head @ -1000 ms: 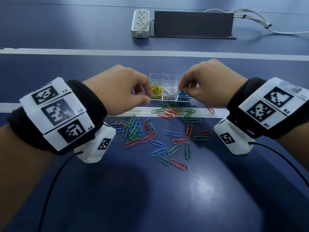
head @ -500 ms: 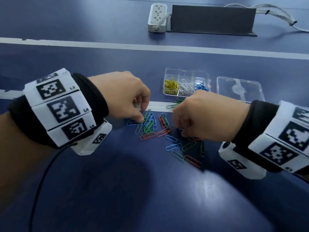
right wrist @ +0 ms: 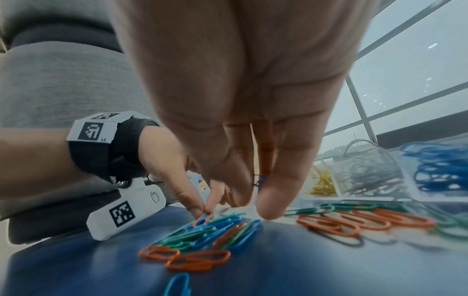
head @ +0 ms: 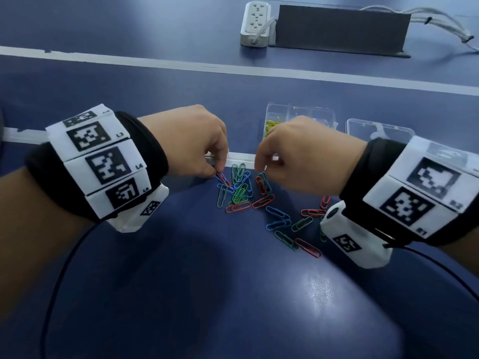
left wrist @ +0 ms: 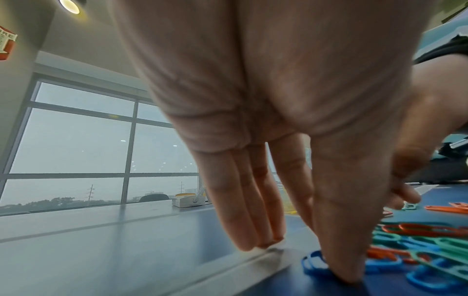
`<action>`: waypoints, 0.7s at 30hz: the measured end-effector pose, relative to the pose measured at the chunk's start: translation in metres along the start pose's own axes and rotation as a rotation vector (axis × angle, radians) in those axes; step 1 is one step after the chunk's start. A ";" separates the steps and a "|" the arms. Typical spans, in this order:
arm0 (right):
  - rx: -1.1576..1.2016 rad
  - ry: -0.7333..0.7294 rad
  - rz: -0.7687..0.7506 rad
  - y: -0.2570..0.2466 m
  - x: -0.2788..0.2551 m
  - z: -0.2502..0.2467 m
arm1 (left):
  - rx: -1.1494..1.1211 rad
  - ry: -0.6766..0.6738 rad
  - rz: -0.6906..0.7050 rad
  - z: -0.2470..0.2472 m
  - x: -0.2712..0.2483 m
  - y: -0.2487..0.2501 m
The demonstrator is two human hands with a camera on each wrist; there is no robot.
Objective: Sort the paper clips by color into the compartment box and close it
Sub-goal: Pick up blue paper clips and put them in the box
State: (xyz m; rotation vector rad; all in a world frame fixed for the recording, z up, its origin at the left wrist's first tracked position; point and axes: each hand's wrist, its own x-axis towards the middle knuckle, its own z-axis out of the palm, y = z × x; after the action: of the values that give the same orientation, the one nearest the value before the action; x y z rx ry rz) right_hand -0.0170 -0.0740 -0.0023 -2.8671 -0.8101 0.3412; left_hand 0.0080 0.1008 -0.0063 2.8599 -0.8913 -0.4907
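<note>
Loose red, green and blue paper clips lie in a pile on the blue table. My left hand is at the pile's left edge, its thumb and finger pinching a blue clip that lies against a red one. Just above the pile's far side, my right hand pinches a blue clip between thumb and fingers. Behind it stands the clear compartment box, partly hidden, with yellow, silver and blue clips in separate compartments.
The box's clear lid lies to its right. A white tape line crosses the table under the hands. A white power strip and a dark block sit far back. Wrist cables trail toward me.
Both hands came back from the box to the pile. The right hand has since risen a little with a blue clip; the left has settled on the pile's left edge.
</note>
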 end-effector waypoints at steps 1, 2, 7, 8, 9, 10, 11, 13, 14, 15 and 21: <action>-0.003 -0.009 -0.010 -0.001 0.001 0.001 | -0.004 0.003 -0.001 0.000 0.000 0.000; -0.005 -0.023 -0.019 -0.002 0.002 0.001 | -0.007 0.009 0.001 0.000 0.000 0.000; 0.006 -0.093 -0.003 0.005 0.000 -0.001 | 0.021 0.012 0.012 0.003 0.000 0.006; 0.020 -0.098 0.013 0.007 -0.001 -0.002 | 0.012 0.010 0.013 0.004 0.000 0.007; 0.028 -0.099 0.031 0.010 -0.002 -0.003 | -0.004 0.015 0.011 0.004 -0.001 0.008; 0.030 -0.095 0.049 0.013 -0.003 -0.004 | -0.028 0.026 0.000 0.004 -0.002 0.007; 0.030 -0.085 0.065 0.016 -0.004 -0.005 | -0.059 0.040 -0.013 0.003 -0.004 0.006; 0.021 -0.054 0.077 0.019 -0.003 -0.007 | -0.113 0.063 -0.031 0.002 -0.007 0.004; 0.014 -0.040 0.073 0.018 -0.002 -0.008 | -0.130 0.060 -0.034 0.001 -0.008 0.004; 0.011 -0.035 0.063 0.016 -0.002 -0.008 | -0.142 0.046 -0.039 0.001 -0.010 0.004; -0.007 -0.115 0.047 0.006 0.002 0.002 | -0.165 -0.008 -0.074 0.002 -0.013 0.003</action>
State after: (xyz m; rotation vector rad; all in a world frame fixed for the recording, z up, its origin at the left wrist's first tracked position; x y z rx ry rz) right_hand -0.0128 -0.0779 -0.0061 -2.8991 -0.7645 0.5136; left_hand -0.0041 0.1057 -0.0043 2.7498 -0.7125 -0.5561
